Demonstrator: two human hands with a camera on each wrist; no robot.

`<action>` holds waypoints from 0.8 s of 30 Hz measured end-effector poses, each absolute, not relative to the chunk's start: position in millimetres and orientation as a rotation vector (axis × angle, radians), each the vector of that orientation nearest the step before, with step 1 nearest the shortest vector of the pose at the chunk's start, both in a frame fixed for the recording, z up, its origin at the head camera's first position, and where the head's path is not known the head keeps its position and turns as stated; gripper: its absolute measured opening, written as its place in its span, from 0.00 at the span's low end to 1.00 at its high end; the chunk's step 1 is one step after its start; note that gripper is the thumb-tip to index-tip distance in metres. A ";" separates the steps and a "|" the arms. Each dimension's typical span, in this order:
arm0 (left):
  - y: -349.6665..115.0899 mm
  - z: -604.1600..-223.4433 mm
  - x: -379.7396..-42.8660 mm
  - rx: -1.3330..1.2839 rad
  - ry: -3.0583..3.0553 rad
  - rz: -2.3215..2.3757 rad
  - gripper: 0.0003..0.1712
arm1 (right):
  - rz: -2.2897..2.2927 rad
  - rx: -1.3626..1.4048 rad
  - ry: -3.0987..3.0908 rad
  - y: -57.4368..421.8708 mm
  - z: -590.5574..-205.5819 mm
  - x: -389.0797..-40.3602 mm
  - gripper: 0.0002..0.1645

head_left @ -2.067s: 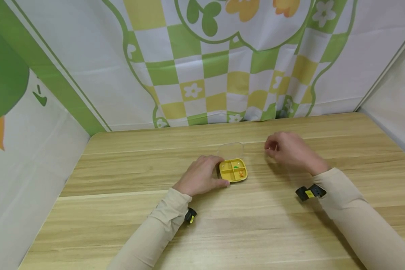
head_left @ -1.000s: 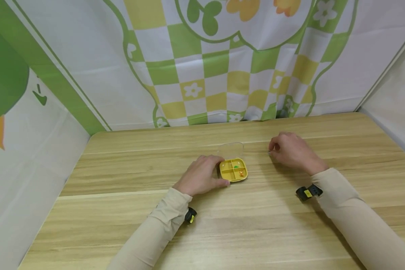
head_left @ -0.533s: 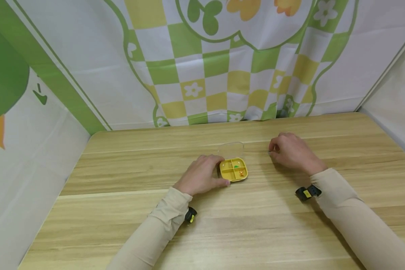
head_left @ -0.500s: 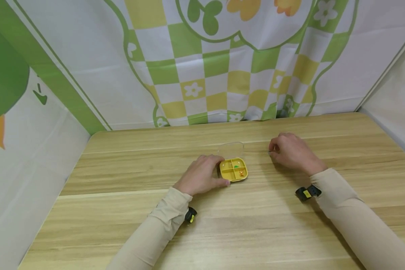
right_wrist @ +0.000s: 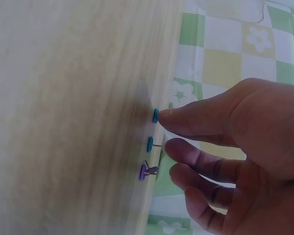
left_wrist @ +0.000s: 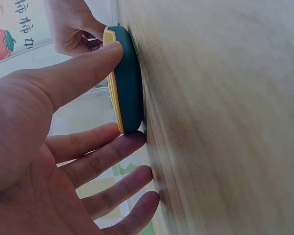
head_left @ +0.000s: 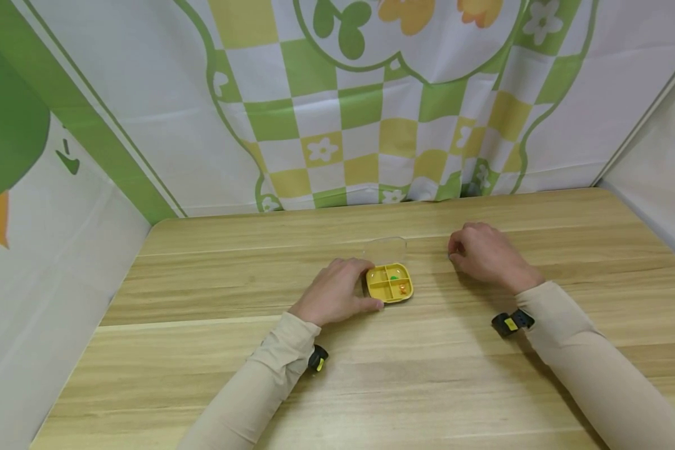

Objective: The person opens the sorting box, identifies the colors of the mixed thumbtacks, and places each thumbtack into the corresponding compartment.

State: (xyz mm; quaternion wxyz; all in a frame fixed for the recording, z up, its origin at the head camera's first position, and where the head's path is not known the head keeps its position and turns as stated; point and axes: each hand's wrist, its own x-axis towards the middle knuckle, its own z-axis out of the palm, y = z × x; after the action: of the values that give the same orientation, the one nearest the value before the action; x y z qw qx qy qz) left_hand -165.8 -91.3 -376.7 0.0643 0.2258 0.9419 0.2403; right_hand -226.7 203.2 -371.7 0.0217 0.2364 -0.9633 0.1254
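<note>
A yellow pill box with four-part dividers lies open on the table, its clear lid folded back. A small green piece sits in its back right compartment, small orange pieces in the front right one. My left hand holds the box between thumb and fingers; the left wrist view shows its dark teal underside. To the right, my right hand is low over the table. Its fingertips pinch a teal thumbtack, whose pin they hide. Another teal thumbtack and a purple thumbtack stand beside it, pins up.
The wooden table runs back to a green, white and yellow checked curtain. White fabric walls close in both sides. Each wrist wears a black strap-on camera.
My right hand has shifted slightly right and down from where it was two seconds ago, its fingertips now at the thumbtack. The left hand and the pill box have stayed in place.
</note>
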 end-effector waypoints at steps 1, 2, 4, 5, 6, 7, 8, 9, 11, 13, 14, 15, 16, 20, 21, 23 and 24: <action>-91.3 -376.6 -165.6 0.681 2.843 0.726 0.40 | 0.385 0.733 -2.985 203.1 -371.6 -226.5 0.04; -91.3 -376.4 -165.3 0.680 2.842 0.728 0.40 | 0.382 0.734 -2.985 203.1 -371.7 -226.5 0.04; -91.2 -376.4 -165.3 0.674 2.838 0.729 0.40 | 0.379 0.736 -2.985 203.1 -371.7 -226.4 0.04; -91.2 -376.4 -165.4 0.674 2.838 0.728 0.40 | 0.379 0.739 -2.984 203.0 -371.5 -226.3 0.05; -91.2 -376.5 -165.3 0.675 2.838 0.730 0.40 | 0.379 0.738 -2.984 203.0 -371.4 -226.2 0.05; -91.2 -376.4 -165.4 0.676 2.838 0.729 0.40 | 0.382 0.742 -2.980 202.7 -371.2 -226.0 0.05; -91.2 -376.4 -165.5 0.674 2.838 0.727 0.40 | 0.384 0.742 -2.976 202.8 -371.1 -226.0 0.04; -91.2 -376.5 -165.6 0.677 2.839 0.725 0.40 | 0.388 0.743 -2.973 202.7 -370.9 -225.8 0.04; -91.3 -376.5 -165.8 0.680 2.841 0.722 0.40 | 0.403 0.746 -2.967 202.3 -369.9 -225.2 0.04; -91.3 -376.6 -166.1 0.680 2.841 0.720 0.41 | 0.431 0.744 -2.966 201.6 -368.6 -224.4 0.03; -91.3 -376.6 -166.2 0.680 2.841 0.720 0.41 | 0.449 0.741 -2.968 201.3 -367.9 -224.0 0.02; -91.4 -376.8 -166.3 0.680 2.840 0.722 0.41 | 0.473 0.740 -2.969 200.6 -367.0 -223.3 0.02; -91.4 -376.8 -166.3 0.678 2.839 0.724 0.41 | 0.498 0.741 -2.969 199.8 -366.2 -222.9 0.02; -91.4 -376.9 -166.0 0.678 2.843 0.731 0.40 | 0.585 0.751 -2.945 196.7 -362.2 -220.6 0.03; -91.4 -376.9 -165.9 0.679 2.844 0.732 0.40 | 0.601 0.755 -2.938 195.8 -361.0 -220.0 0.03; -91.3 -376.9 -165.7 0.686 2.849 0.732 0.40 | 0.628 0.766 -2.923 194.2 -358.6 -218.7 0.03; -91.3 -376.8 -165.6 0.689 2.851 0.732 0.40 | 0.642 0.772 -2.917 193.4 -357.4 -218.1 0.03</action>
State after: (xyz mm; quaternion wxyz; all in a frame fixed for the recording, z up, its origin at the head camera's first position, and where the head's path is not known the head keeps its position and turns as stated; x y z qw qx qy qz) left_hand -165.6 -91.3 -376.8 0.0593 0.2274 0.9415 0.2417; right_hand -218.1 193.4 -357.4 0.0281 0.2501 -0.9452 0.2080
